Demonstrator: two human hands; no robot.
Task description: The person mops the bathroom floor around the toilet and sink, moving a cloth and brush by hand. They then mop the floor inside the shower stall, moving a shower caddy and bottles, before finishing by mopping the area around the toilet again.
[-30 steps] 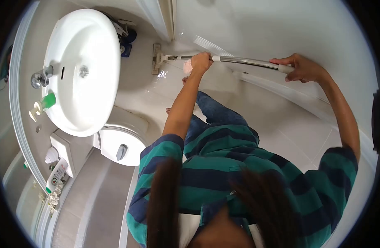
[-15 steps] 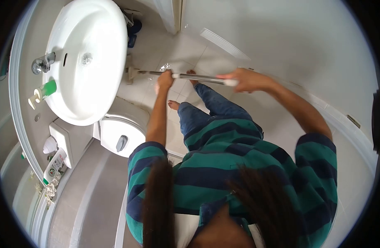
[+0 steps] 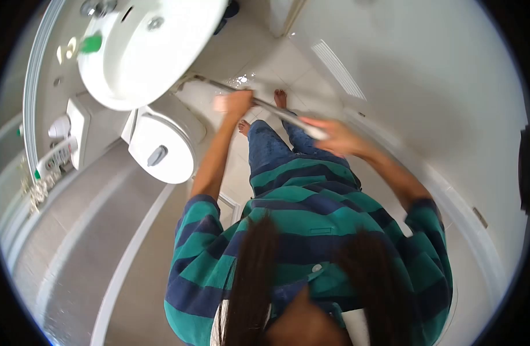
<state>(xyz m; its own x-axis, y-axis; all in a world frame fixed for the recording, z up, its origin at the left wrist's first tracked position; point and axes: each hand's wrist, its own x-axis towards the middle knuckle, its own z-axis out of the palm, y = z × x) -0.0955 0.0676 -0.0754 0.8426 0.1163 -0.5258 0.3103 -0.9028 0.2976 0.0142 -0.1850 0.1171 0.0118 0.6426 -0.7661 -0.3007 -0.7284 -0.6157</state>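
Note:
A long metal pole (image 3: 269,108) with a pale head slants across in front of me, from the floor beside the toilet up to its white end. My left hand (image 3: 238,105) is wrapped round the middle of the shaft. Farther up, my right hand (image 3: 337,138) grips it close to the white end, a little blurred by motion. The pole's pale head (image 3: 187,80) is low down by the sink's edge, partly hidden under the basin. Wet, shiny spots show on the tiled floor (image 3: 259,75) near it.
The white sink (image 3: 118,102) juts out at upper left, with a green soap bottle (image 3: 92,44) on its rim. Below it stands the toilet (image 3: 169,153), lid down. A shelf (image 3: 80,135) holds bottles. My bare feet (image 3: 280,98) are on the tiles. A pale wall rises on the right.
My view has turned and shifted, so the sink sits higher. The pole now slopes more steeply, its white end nearer my body, and its head is more hidden by the sink. Both hands keep hold.

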